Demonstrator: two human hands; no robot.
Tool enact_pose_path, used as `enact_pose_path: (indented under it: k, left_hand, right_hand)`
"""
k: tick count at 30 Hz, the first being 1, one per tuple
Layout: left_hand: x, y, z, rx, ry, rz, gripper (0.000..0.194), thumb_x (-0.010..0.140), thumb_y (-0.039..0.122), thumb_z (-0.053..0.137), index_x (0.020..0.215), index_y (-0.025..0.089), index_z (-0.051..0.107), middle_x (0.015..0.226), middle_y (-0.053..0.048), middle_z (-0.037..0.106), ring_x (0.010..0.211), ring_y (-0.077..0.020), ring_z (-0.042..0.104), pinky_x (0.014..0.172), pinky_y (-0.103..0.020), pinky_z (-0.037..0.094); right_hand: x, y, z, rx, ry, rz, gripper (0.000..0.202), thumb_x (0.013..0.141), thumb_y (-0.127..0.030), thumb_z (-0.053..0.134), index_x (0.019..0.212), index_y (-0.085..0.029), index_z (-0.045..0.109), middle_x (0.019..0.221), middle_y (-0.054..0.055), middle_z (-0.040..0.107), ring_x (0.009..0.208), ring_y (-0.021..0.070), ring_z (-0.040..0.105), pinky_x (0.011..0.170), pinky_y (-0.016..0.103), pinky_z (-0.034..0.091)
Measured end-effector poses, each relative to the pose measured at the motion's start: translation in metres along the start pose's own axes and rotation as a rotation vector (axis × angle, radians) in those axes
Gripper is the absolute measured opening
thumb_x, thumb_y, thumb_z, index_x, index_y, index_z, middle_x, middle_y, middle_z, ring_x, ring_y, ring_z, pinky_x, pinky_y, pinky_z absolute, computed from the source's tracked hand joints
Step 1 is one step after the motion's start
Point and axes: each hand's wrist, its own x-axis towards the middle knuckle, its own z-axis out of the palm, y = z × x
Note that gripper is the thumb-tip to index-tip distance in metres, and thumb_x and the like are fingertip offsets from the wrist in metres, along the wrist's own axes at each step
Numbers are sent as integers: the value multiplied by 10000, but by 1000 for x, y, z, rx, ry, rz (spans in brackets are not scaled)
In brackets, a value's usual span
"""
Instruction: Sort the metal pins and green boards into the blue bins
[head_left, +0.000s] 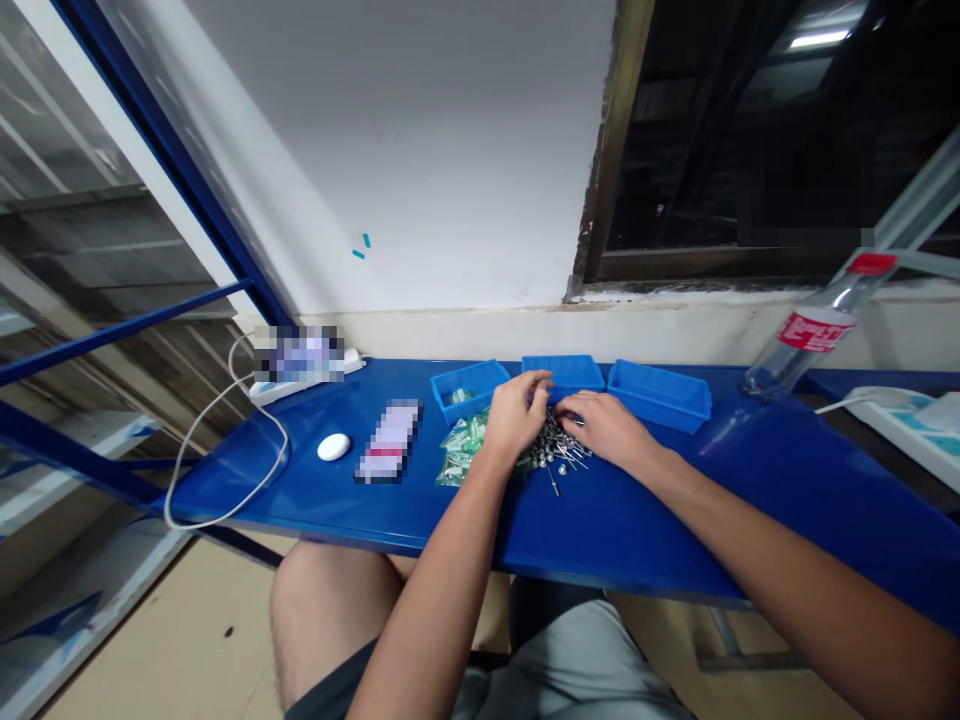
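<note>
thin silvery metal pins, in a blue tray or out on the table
Out, those that show: the thin silvery metal pins lie heaped on the blue tabletop, by the left hand and right hand.

we can read no words, numbers or brands. red label (819, 331) on clear bottle (811, 335), right side: we see pale lettering, too blurred to make out. phone-like slab (391, 440), left side: face pixelated, nothing legible to us.

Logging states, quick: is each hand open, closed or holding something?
Left hand: curled beside the metal rivets; hold can't be told.
Right hand: curled at the same pile; hold can't be told.
</note>
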Motion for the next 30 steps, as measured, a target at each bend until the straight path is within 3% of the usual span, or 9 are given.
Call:
enact_pose_path:
  k: [5,8,16,20,22,26,28,30]
  left_hand:
    - [0,1,-1,51,-3,22,317,991,140,523,1227,189,729,1163,-62,801,1097,-233,758,1026,-363,593]
    - [0,2,-2,76,7,28,316,991,140,522,1221,186,734,1164,-61,801,1096,-233,757,1033,-366,585]
    - [0,2,-2,73,14,-4,318,987,136,524,1222,196,729,1174,-60,799,1103,-227,754,1016,-361,595]
    - [0,4,-2,56,39,-19,281,992,167,544,1192,196,739,1178,-69,797,1084,-226,760,988,-349,605]
    - [-1,5,-3,48,24,-33,261,999,210,562,1186,198,744,1144,-69,806,1011,-222,776,941,-340,619]
    - [-3,7,-3,-4,-70,-84,347,1040,320,540,1336,206,680,860,-32,815,769,-203,782,815,-320,638]
    - [-4,8,-2,-79,-92,-102,385,1059,349,510,1389,206,646,845,-27,812,720,-190,777,779,-309,640]
    - [-5,8,-2,-169,-94,-110,365,1061,365,508,1334,195,680,923,-45,822,736,-187,784,768,-304,645]
  right_hand:
    - [3,-5,6,7,87,72,200,970,-195,623,1154,-203,701,1118,102,779,1087,290,703,920,384,535]
    - [6,-6,12,39,93,117,181,951,-234,675,1129,-217,707,1058,92,788,1041,292,716,875,381,549]
    - [10,-7,6,333,171,177,215,843,-81,660,979,-227,740,914,13,805,801,203,755,786,340,589]
    - [7,-5,0,456,319,259,173,872,-213,704,1035,-223,760,927,43,806,820,219,762,776,361,625]
    - [6,-2,-1,561,387,290,250,881,-295,726,1115,-212,753,977,72,802,863,233,769,792,378,646]
    - [6,-3,0,820,448,293,482,885,-369,745,1333,-208,668,1061,94,783,942,243,779,878,411,664]
    - [5,-7,0,858,454,283,474,880,-387,756,1312,-210,677,1055,92,784,944,245,782,890,414,665]
    - [5,-12,-2,803,461,281,342,879,-399,759,1159,-204,735,1027,90,793,915,249,787,882,412,665]
